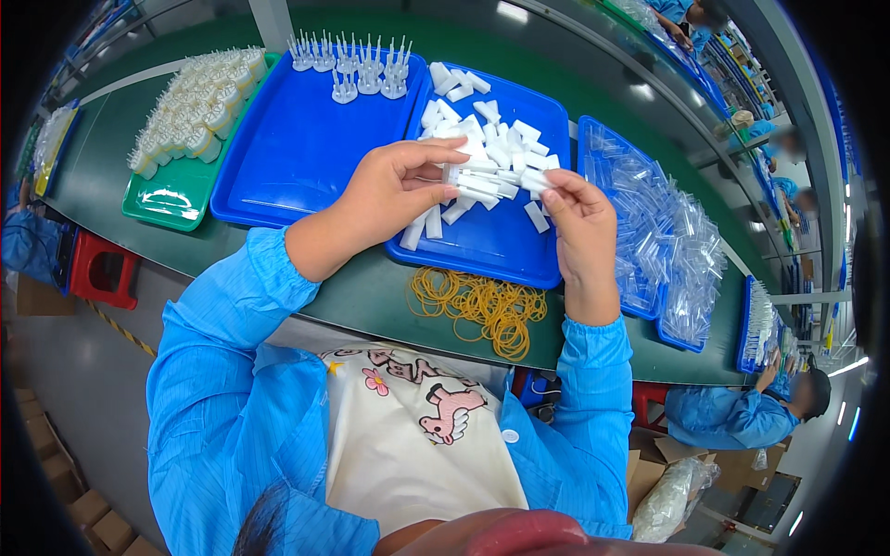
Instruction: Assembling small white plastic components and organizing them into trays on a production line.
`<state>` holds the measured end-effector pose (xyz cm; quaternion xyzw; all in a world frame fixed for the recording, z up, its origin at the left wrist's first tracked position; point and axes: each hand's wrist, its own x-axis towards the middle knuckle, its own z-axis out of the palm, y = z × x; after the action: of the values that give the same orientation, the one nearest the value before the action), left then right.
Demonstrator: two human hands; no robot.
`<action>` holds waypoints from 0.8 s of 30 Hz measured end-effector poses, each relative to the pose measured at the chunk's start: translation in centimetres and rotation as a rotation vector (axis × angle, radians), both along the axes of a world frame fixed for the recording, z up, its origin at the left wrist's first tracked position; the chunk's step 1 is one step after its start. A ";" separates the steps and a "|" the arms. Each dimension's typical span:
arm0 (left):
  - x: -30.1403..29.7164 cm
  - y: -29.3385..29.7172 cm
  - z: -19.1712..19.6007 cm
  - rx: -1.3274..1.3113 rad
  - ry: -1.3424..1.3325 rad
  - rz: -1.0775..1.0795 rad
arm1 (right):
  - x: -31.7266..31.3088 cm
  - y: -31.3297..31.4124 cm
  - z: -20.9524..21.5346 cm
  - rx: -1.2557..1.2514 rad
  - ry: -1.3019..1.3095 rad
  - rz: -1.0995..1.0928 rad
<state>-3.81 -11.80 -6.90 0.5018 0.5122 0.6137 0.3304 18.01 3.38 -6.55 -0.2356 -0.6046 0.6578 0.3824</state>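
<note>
A long green table [352, 296] runs across the view, bending with the lens. On it sit several trays side by side. The widest is an empty-looking blue tray [297, 157] left of centre, with a row of small white spiked pieces [357, 65] standing along its far edge. To its left a green tray [167, 204] holds a packed heap of round white caps [199, 107]. Right of centre a second blue tray [491, 246] carries a loose pile of short white plastic pieces [482, 139]. Further right, another tray [603, 139] is filled with clear plastic sleeves [667, 241], some spilling over its edge.

On the bare table just in front of the middle tray lies a tangle of yellow rubber bands [482, 306].

Both hands hover over the tray of white pieces, close together but not touching. The left hand [389, 190] has its fingers curled and pinched shut on a small stack of white pieces [454, 171], held just above the pile. The right hand [579, 218] pinches one white piece [536, 181] between thumb and fingertips, just beside that stack

Another person in a blue coat [732, 417] sits at lower right
</note>
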 end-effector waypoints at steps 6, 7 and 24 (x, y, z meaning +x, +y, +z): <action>0.1 -0.2 0.6 -0.073 0.010 -0.041 | -0.3 -1.0 0.5 0.067 0.013 -0.006; 0.2 -0.2 0.6 -0.092 -0.003 -0.041 | -0.3 -1.1 0.4 0.067 0.016 -0.007; 0.4 -0.5 0.9 -0.046 0.094 -0.035 | -0.8 -2.0 0.7 0.188 -0.039 0.073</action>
<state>-3.41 -12.30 -6.04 0.5313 0.5323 0.5717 0.3278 17.16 1.35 -5.83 -0.1891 -0.6792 0.6068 0.3671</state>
